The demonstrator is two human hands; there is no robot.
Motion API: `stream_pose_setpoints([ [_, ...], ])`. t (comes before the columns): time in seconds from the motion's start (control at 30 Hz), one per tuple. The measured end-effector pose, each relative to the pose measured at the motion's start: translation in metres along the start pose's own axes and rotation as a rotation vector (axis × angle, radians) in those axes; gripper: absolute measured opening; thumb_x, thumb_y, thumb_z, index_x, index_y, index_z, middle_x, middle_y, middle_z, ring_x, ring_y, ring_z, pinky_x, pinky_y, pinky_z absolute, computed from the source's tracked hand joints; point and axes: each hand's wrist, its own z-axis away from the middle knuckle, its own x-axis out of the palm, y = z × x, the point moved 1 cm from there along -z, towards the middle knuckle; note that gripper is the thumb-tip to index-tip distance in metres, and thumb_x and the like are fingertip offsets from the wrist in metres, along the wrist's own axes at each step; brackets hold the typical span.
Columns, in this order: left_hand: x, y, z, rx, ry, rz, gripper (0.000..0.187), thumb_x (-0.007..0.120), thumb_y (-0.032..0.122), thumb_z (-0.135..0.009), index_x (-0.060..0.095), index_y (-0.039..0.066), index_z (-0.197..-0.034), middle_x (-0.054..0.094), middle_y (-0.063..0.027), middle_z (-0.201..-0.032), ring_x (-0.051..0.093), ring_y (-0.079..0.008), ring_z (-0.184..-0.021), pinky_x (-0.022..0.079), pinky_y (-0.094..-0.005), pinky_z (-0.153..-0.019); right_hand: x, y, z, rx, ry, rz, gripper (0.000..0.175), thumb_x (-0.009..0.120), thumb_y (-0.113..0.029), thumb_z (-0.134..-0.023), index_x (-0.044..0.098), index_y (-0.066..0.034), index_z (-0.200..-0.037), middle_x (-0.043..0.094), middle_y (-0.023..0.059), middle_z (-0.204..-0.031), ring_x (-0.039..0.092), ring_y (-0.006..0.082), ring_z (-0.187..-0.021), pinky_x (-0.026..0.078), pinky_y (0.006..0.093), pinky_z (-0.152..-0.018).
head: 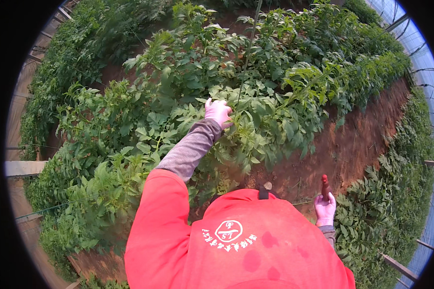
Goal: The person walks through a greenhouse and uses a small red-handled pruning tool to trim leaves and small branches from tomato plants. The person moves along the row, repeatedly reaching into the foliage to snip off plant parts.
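My left hand [218, 112], in a pinkish glove, reaches into the leafy plants [260, 108] ahead of me, beside a thin upright string [244, 68]. Its fingers are bent among the leaves, and whether they grip a stem or leaf cannot be told. At the right, low beside my body, my right hand [324, 210], gloved the same way, holds a small dark brown bottle [325, 189] with a red top, roughly upright between thumb and fingers.
Dense rows of green plants stand at the left [105, 119] and far right [376, 209], with a reddish soil path [361, 133] between rows. Green twine [58, 206] crosses at the lower left. Clear film sheeting [425, 54] and posts [399, 267] edge the greenhouse.
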Motion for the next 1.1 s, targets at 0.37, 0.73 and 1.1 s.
stream_pose_setpoints([
  [0.37,-0.132,-0.064,0.231,-0.341,-0.956,0.468,0.014,0.064,0.016,-0.071,0.067,0.009,-0.083,0.062,-0.0045,-0.085,0.058,-0.0158,-0.084,0.046,-0.0293,-0.076,0.059,-0.019,-0.019,0.002,-0.146,0.174,0.019,0.055,-0.018,-0.081,0.059,-0.0103,-0.098,0.063,0.0024,-0.088,0.054,0.0176,-0.074,0.045,0.0344,-0.074],
  [0.73,-0.030,-0.084,0.073,-0.416,-0.425,0.506,0.027,0.058,0.027,-0.081,0.064,0.008,-0.100,0.066,-0.0085,-0.093,0.062,-0.0223,-0.083,0.047,-0.0328,-0.075,0.286,0.072,-0.003,-0.134,-0.732,0.677,0.033,0.054,-0.008,-0.082,0.049,-0.0075,-0.115,0.056,0.0067,-0.109,0.056,0.0153,-0.082,0.049,0.0293,-0.070],
  [1.1,0.131,-0.031,0.061,-0.386,-0.122,2.013,0.024,0.060,0.007,-0.084,0.057,-0.004,-0.105,0.064,-0.0083,-0.099,0.060,-0.0145,-0.092,0.045,-0.0245,-0.085,0.379,0.198,-0.021,-0.338,-0.878,1.518,0.037,0.062,-0.001,-0.076,0.052,-0.0031,-0.112,0.057,0.0033,-0.105,0.053,0.0104,-0.096,0.042,0.0230,-0.086],
])
